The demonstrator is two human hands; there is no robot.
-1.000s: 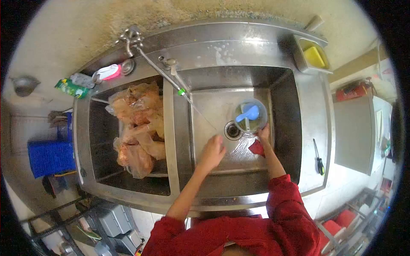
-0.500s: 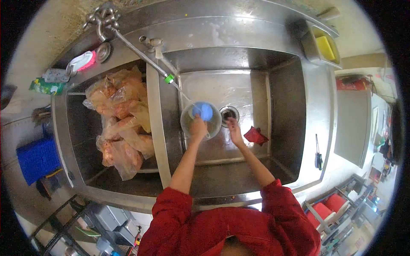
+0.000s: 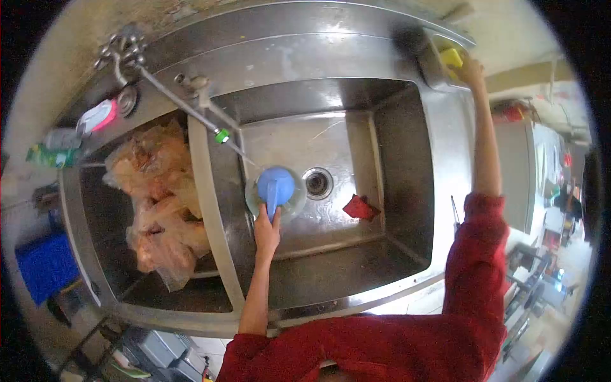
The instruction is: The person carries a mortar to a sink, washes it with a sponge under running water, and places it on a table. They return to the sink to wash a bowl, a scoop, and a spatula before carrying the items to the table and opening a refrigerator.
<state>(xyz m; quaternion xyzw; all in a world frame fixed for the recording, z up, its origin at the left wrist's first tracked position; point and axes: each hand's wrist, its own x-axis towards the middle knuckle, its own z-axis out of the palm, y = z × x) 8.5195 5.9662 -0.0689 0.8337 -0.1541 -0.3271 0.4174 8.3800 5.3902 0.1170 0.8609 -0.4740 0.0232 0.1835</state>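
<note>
My left hand (image 3: 267, 230) grips the handle of a blue plastic dipper (image 3: 275, 186), its round part over a translucent bowl (image 3: 294, 202) in the right-hand sink basin. A thin stream of water comes from the green-tipped faucet (image 3: 221, 135) toward the dipper. At the far right corner, my right hand (image 3: 472, 70) reaches into a metal holder (image 3: 434, 69). Its fingers close on a yellow sponge (image 3: 451, 58), which looks tilted; the hand partly covers it.
In the left basin lie several clear plastic bags (image 3: 159, 210) of orange-brown food. Beside the drain (image 3: 317, 183) is a red cloth-like piece (image 3: 361, 207). A pink-and-white item (image 3: 98, 118) stands on the back left ledge. A dark-handled tool lies on the right rim, partly hidden by my arm.
My right hand has gone from near the drain to the sponge at the upper right, and the sponge has shifted. The dipper's handle now shows in my left hand. The view has turned rightward.
</note>
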